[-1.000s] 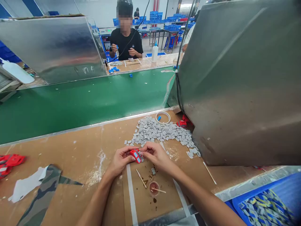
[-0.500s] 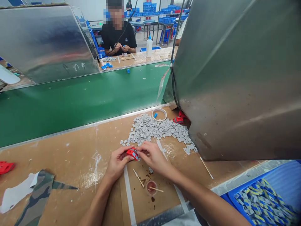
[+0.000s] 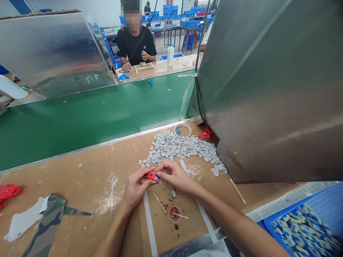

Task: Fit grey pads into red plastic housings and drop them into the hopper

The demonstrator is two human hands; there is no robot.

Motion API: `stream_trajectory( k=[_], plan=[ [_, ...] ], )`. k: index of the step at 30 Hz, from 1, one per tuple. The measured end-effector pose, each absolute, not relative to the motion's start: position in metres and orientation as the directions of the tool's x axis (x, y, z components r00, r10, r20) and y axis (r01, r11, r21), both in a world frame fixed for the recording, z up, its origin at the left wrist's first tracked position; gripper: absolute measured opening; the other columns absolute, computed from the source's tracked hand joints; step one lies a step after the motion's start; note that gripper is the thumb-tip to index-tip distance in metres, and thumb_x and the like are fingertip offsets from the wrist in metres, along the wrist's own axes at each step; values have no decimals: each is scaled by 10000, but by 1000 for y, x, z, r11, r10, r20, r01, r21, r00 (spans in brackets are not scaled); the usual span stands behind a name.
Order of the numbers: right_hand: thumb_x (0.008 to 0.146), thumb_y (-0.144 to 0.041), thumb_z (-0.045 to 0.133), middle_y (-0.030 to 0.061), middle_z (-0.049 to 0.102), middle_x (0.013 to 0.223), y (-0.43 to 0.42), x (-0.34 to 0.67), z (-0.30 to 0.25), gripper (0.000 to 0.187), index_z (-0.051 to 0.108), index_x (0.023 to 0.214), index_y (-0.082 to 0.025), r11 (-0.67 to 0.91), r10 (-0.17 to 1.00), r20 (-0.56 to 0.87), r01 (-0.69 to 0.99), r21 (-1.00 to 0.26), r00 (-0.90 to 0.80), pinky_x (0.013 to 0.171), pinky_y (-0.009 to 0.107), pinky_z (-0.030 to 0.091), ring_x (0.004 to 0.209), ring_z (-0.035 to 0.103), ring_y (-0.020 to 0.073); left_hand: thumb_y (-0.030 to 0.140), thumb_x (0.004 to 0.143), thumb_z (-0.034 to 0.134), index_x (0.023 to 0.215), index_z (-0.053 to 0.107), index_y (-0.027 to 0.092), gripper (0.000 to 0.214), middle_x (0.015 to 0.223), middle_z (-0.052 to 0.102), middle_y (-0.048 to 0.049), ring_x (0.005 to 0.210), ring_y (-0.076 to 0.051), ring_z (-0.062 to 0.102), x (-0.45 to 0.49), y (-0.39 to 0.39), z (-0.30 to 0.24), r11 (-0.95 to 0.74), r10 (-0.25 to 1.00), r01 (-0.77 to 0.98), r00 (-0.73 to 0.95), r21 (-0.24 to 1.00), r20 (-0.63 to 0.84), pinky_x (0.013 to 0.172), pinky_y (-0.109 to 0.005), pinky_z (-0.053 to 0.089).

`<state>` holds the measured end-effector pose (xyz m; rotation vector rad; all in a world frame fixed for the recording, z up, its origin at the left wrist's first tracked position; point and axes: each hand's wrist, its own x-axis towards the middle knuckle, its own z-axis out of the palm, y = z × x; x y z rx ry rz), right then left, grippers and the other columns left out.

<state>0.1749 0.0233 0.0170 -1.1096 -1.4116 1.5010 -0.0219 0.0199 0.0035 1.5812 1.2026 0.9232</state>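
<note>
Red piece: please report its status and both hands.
Left hand holding red piece. Right hand at its side. Grey tiles piled beyond; cup nearer, touching neither hand.

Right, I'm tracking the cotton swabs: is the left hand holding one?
No, the left hand holds a small red piece, which the right hand touches.

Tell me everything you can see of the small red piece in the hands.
The red piece is small, blocky and bright red, plastic by its look, with a grey band and pale blue-grey panels on the side facing the camera. It sits at a slant over the worktop, just nearer than the pile of grey tiles. The left hand holds it between thumb and fingers; the right hand has its fingertips at the right end. Fingers hide the rest.
</note>
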Motion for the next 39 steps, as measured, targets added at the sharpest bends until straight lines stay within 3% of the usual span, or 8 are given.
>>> stream_trajectory(
  k=[5, 11, 20, 27, 30, 34, 37, 39],
  plan=[
    [821, -343, 713, 3, 667, 765, 26, 178, 17, 188, 690, 850, -159, -173, 912, -135, -66, -983, -387, 617, 236, 442, 662, 576, 120, 299, 749, 775, 1063, 754, 187, 334, 1027, 763, -81, 933, -234, 714, -22, 21, 5, -49, 972, 206, 233, 977, -1, 861, -334, 575],
    [787, -449, 743, -22, 634, 693, 24, 178, 21, 318, 621, 758, -157, -224, 860, -126, -145, -964, -495, 579, 212, 377, 612, 525, 94, 291, 805, 734, 1019, 781, 184, 244, 938, 786, -80, 835, -212, 723, -27, 18, 19, -217, 942, 320, 316, 922, 112, 802, -304, 568],
    [756, -466, 753, -50, 560, 635, 16, 173, 23, 355, 567, 703, -168, -283, 824, -118, -222, -933, -554, 541, 204, 297, 554, 416, 71, 172, 926, 599, 1180, 704, 205, 276, 941, 768, -91, 789, -175, 708, -36, 4, 40, -633, 756, 423, 517, 648, 401, 690, -242, 553],
    [800, -450, 729, -35, 559, 663, 19, 174, 22, 321, 618, 756, -152, -175, 849, -39, -211, -962, -528, 546, 205, 329, 585, 438, 80, 152, 950, 576, 1238, 650, 213, 303, 1019, 755, -101, 854, -179, 710, -36, 8, 40, -760, 650, 493, 561, 423, 513, 752, -255, 574],
    [834, -375, 703, -49, 511, 635, 22, 176, 21, 238, 654, 810, -143, -96, 854, -3, -153, -983, -521, 538, 209, 312, 567, 412, 78, 134, 932, 600, 1217, 650, 209, 299, 1009, 756, -94, 879, -184, 716, -38, 12, 37, -753, 658, 477, 559, 452, 505, 770, -259, 578],
    [857, -316, 680, -33, 530, 701, 22, 176, 19, 167, 669, 903, -155, 2, 882, 37, -76, -997, -469, 564, 222, 348, 610, 445, 95, 131, 910, 617, 1198, 649, 228, 305, 1038, 757, -68, 910, -178, 723, -41, 15, 31, -657, 747, 461, 506, 596, 431, 812, -254, 573],
    [843, -320, 709, 17, 613, 907, 20, 174, 16, 298, 623, 1090, -179, -24, 892, 29, -111, -994, -450, 665, 252, 436, 745, 550, 126, 138, 878, 638, 1126, 646, 228, 263, 1044, 744, -55, 947, -183, 717, -36, 13, 24, -504, 860, 439, 341, 744, 381, 847, -266, 573],
    [841, -349, 720, 45, 645, 1007, 19, 171, 13, 342, 597, 1114, -184, -92, 873, 10, -185, -979, -487, 770, 290, 475, 860, 607, 154, 161, 857, 666, 1082, 619, 221, 238, 1058, 728, -62, 997, -200, 707, -30, 12, 18, -429, 901, 358, 234, 829, 365, 884, -297, 573]
  ],
)
